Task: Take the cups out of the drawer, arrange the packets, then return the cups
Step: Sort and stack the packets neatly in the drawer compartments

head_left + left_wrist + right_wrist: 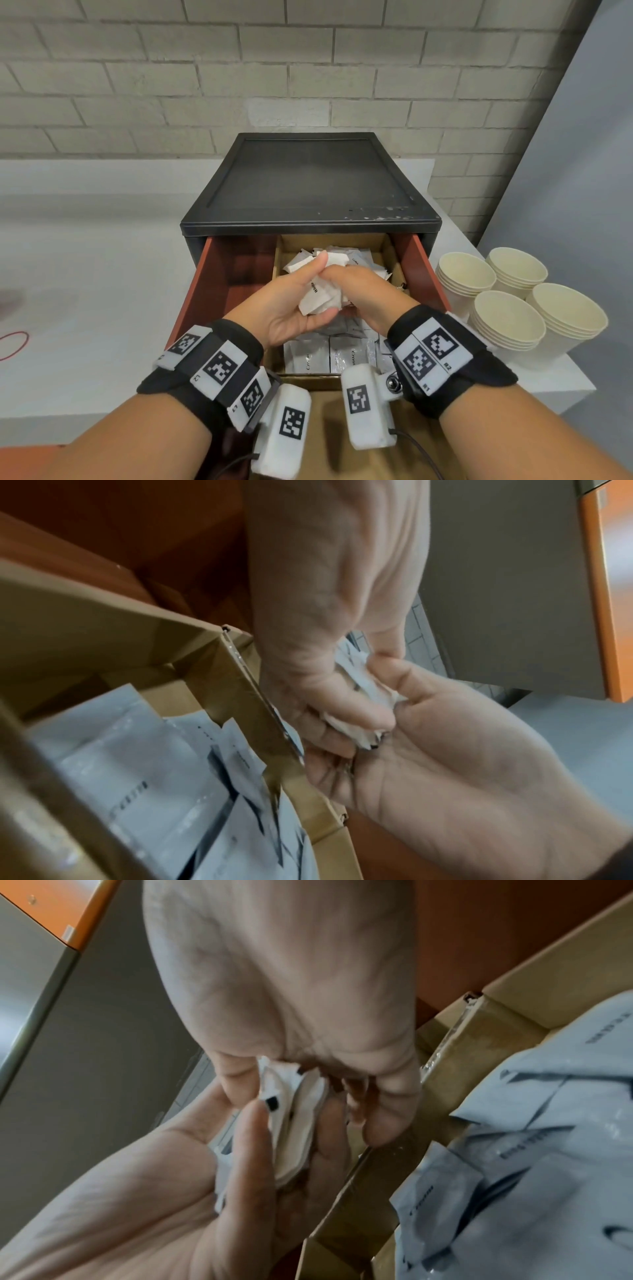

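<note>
A bundle of white packets (320,298) is held above the cardboard box (277,260) in the open red-brown drawer (202,291). My left hand (291,305) lies palm up under the bundle, with its thumb on top. From the right, my right hand (363,291) grips the same bundle with curled fingers. Both wrist views show the packets (363,693) (294,1123) pinched between the two hands. Loose packets (359,260) lie at the back of the box, and a neat row (329,353) at the front. Several stacks of cream paper cups (507,322) stand on the table to the right of the drawer.
The drawer belongs to a black cabinet (308,178) on a white table (102,291) against a brick wall. A red rubber band (13,344) lies at the far left. The table's right edge runs just past the cups.
</note>
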A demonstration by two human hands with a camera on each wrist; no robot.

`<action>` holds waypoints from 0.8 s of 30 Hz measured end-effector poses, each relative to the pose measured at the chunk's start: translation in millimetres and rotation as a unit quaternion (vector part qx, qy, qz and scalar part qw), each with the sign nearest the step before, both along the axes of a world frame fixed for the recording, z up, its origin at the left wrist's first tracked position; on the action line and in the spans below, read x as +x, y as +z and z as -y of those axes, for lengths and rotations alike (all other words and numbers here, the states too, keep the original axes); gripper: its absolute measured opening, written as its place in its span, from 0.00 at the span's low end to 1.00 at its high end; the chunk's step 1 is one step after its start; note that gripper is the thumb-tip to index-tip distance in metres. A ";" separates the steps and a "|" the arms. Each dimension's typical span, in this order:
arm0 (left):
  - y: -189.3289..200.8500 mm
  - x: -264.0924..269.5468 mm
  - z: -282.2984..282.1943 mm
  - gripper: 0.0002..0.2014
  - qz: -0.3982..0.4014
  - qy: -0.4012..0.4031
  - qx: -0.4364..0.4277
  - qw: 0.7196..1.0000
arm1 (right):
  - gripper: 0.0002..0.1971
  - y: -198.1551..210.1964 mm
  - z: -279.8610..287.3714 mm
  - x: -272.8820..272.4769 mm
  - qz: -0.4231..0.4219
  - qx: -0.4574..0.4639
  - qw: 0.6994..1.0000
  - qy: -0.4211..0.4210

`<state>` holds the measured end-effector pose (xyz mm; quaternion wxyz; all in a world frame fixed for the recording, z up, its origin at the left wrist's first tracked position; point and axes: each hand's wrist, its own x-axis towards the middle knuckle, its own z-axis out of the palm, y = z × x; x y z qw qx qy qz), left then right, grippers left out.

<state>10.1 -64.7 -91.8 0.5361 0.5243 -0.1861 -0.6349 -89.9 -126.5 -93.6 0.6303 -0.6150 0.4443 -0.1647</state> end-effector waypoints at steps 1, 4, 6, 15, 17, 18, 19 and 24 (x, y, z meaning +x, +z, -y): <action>0.1 0.4 0.0 0.20 0.007 0.001 0.001 1.000 | 0.12 0.4 -1.3 -0.1 0.003 0.009 1.000 0.015; -1.8 2.7 1.0 0.23 0.054 0.006 0.006 0.998 | 0.21 1.6 -5.6 0.1 0.020 0.018 0.999 0.021; -2.9 -0.2 -0.3 0.23 0.085 -0.009 0.011 0.996 | 0.26 3.0 -7.3 0.8 -0.002 -0.007 1.000 0.015; 6.9 -14.7 -14.4 0.22 0.000 -0.018 0.006 1.000 | 0.58 -4.7 -17.2 1.2 -0.019 -0.037 0.999 0.027; 9.7 -17.3 -17.1 0.17 0.017 -0.004 0.005 1.000 | 0.48 2.4 -18.5 -2.2 -0.021 -0.031 0.999 0.023; 11.0 -18.0 -18.2 0.15 0.031 0.001 0.003 1.000 | 0.42 4.6 -17.9 -4.2 -0.019 -0.033 0.999 0.019; 12.2 -18.1 -19.6 0.13 0.041 0.004 0.002 0.999 | 0.38 7.4 -17.6 -7.3 -0.015 -0.034 0.999 0.019; 18.5 -14.4 -28.3 0.11 0.092 0.018 0.026 0.995 | 0.56 33.2 -29.2 -30.3 -0.076 -0.200 0.965 0.151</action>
